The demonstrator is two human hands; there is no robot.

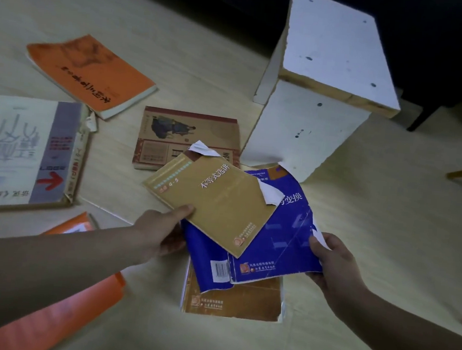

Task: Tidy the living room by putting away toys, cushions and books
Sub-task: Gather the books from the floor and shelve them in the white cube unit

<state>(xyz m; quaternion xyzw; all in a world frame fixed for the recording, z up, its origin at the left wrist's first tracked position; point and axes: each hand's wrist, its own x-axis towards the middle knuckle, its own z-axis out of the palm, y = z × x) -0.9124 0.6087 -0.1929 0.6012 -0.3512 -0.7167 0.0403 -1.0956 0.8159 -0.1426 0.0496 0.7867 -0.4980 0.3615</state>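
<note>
A tan paperback with a torn corner lies tilted on top of a blue book. My left hand grips the tan book's lower left edge, thumb on the cover. My right hand holds the blue book's right edge. Both books are lifted above a brown book lying flat on the floor. More books lie on the floor: an orange one at the far left, a grey-white one at the left edge, a brown illustrated one in the middle.
A white wooden stool stands just beyond the held books. An orange folder lies under my left forearm. Dark furniture with a leg fills the upper right. The floor is pale wood.
</note>
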